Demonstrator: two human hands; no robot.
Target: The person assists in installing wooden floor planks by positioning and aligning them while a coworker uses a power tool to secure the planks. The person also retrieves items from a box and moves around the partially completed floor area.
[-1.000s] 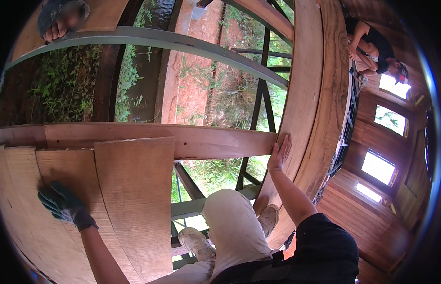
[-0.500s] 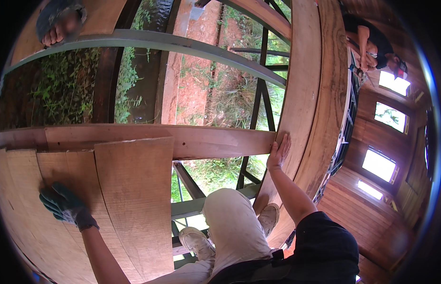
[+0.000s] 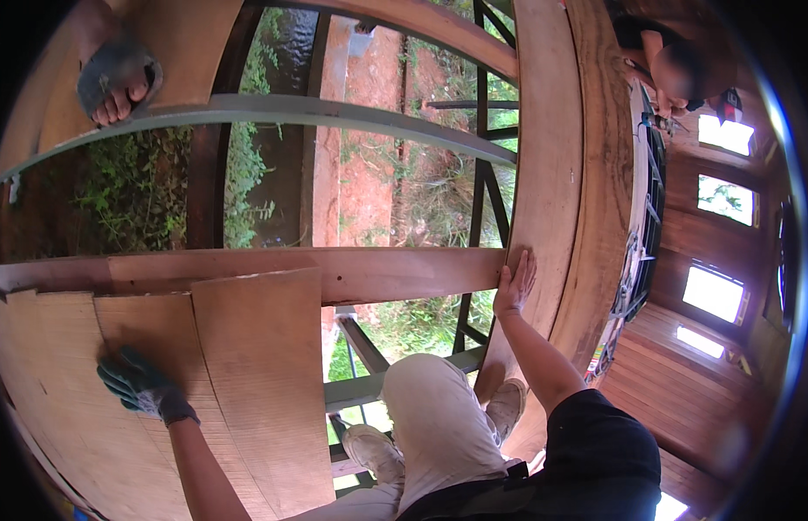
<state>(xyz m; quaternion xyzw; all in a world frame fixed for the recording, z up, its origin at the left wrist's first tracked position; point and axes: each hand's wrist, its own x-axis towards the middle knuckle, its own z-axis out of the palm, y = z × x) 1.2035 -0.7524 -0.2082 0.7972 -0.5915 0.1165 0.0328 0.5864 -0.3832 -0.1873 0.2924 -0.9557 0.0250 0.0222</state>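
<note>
My left hand (image 3: pixel 146 386), in a grey-green work glove, rests with fingers stretched out on thin wooden boards (image 3: pixel 258 382) laid side by side at the lower left. Bare, my right hand (image 3: pixel 515 285) lies against the long thick plank (image 3: pixel 550 148) on the right, palm down and fingers extended. It is just beside the end of a reddish wooden crosspiece (image 3: pixel 404 271), which runs left from that plank. Neither hand grips anything.
Gaps in the frame look down on plants, red soil and a water channel (image 3: pixel 287 174). A grey metal beam (image 3: pixel 335 111) crosses above. Another person's sandaled foot (image 3: pixel 118 82) stands on boards at upper left; a co-worker (image 3: pixel 673 74) bends over at upper right. Metal bars lie under my legs.
The whole view has shifted a little, so the beams and boards appear lower. Both my hands keep their places on the wood. The co-worker's head at upper right has moved.
</note>
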